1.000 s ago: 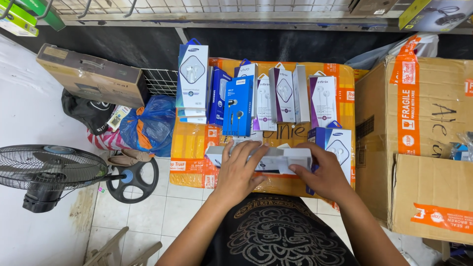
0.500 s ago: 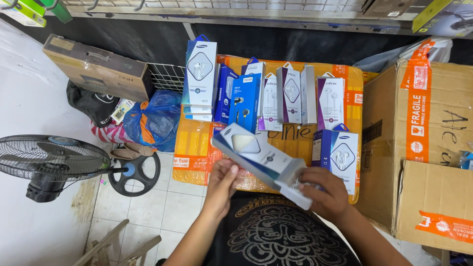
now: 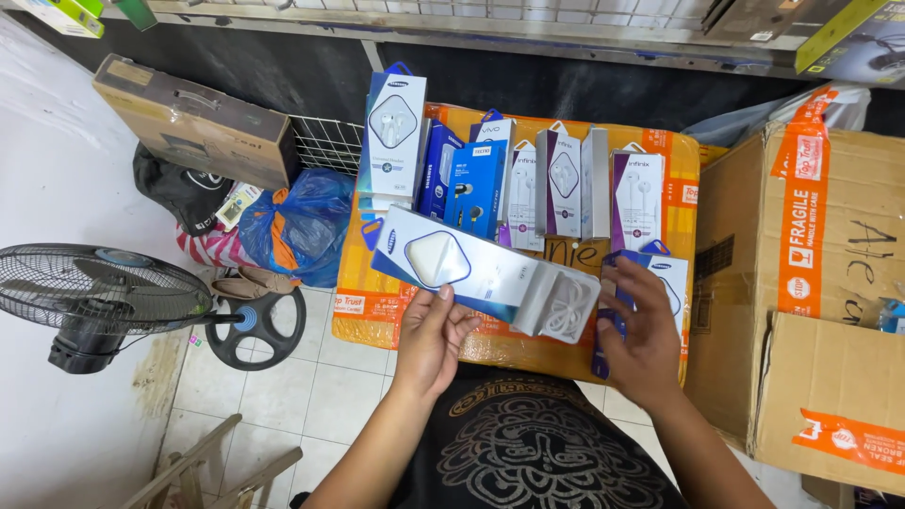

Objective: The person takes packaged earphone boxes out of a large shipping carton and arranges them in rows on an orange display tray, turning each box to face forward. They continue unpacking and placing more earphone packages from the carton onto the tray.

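My left hand (image 3: 432, 337) grips the lower edge of a long white and blue charger box (image 3: 452, 262), held tilted above a yellow-wrapped carton (image 3: 490, 344). A white inner tray (image 3: 564, 303) with a coiled white cable sticks out of the box's right end. Just right of the tray, my right hand (image 3: 646, 330) has its fingers spread and nothing in it. It hovers over a blue and white box (image 3: 671, 283) lying on the carton.
Several upright earphone boxes (image 3: 528, 179) stand in a row along the carton's back. A large brown cardboard box (image 3: 830, 283) stands at the right. A floor fan (image 3: 94, 297), a blue plastic bag (image 3: 292, 221) and a flat brown box (image 3: 193, 118) are at the left.
The charger box came up off the carton and tilted. Its inner tray has slid out to the right, and my right hand has let go of its end.
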